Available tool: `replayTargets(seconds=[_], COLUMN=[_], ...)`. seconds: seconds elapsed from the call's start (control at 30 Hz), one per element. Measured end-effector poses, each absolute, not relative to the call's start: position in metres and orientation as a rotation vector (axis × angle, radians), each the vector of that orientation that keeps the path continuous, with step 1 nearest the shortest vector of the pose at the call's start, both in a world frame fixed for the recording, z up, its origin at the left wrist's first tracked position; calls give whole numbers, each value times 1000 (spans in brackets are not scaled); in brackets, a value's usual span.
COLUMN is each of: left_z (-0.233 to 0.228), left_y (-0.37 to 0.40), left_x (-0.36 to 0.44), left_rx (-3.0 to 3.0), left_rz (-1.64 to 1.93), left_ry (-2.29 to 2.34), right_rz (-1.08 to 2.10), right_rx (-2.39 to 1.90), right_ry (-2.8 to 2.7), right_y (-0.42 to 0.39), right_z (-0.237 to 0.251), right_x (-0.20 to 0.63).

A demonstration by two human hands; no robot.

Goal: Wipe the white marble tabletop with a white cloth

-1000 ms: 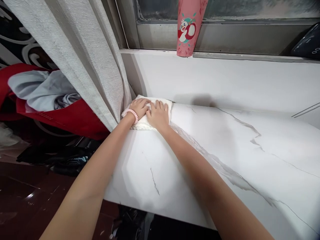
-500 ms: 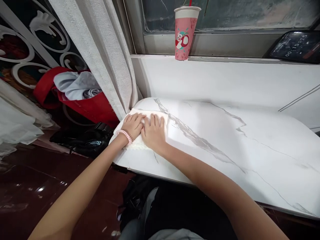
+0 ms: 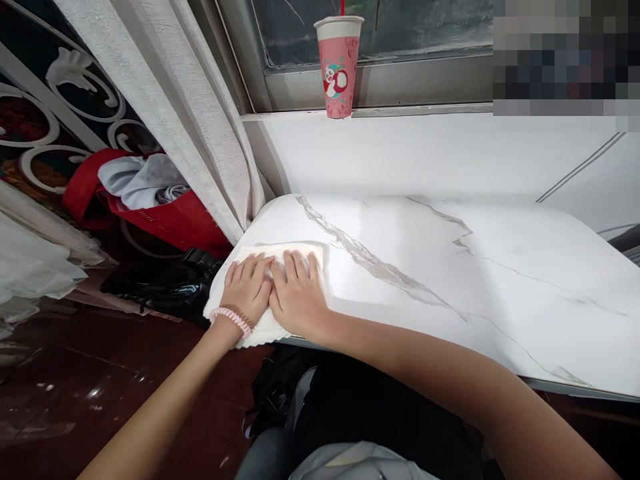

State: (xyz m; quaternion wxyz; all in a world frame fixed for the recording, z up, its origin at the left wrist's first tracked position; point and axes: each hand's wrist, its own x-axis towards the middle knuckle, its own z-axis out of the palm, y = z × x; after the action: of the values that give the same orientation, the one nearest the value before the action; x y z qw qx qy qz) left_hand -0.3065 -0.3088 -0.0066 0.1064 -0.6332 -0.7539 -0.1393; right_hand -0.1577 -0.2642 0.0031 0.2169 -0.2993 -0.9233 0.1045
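A cream-white cloth (image 3: 270,328) lies spread on the left end of the white marble-patterned tabletop (image 3: 415,253). My left hand (image 3: 246,290), with a pink coil band at its wrist, rests flat on the cloth, fingers stretched out. Beside it my right hand (image 3: 300,297) also presses flat on the cloth with its fingers apart. The two thumbs meet or nearly meet. Part of the cloth hangs over the near edge of the table.
A pink paper cup (image 3: 339,70) with a red straw stands on the window ledge. To the left hangs a pale curtain (image 3: 200,127), near a red bag (image 3: 173,223) of grey cloth. A black bag (image 3: 165,283) sits below. The upper right corner is pixelated.
Both hands have slid the cloth toward me, from the back of the table's left end to its near edge. They stay flat on it. The view has shifted slightly.
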Motion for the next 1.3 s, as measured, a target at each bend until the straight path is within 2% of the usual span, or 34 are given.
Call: replayTargets(seconds=[0.33,0.87,1.3], left_z=[7,10,11], left_y=[-286,-81,-27], left_x=[-274,-293,-269], left_rx=[-1780,-1894,-1967], left_rz=[-288,-331,-363], left_ry=[-2443,-2390,-2370], right_rz=[278,232,246], right_rx=[-734,-1013,-1132], right_ry=[-2584,-2456,-2384], right_y=[-233,-57,-9], right_z=[-2,-12,-10], right_x=[-141,-169,-146])
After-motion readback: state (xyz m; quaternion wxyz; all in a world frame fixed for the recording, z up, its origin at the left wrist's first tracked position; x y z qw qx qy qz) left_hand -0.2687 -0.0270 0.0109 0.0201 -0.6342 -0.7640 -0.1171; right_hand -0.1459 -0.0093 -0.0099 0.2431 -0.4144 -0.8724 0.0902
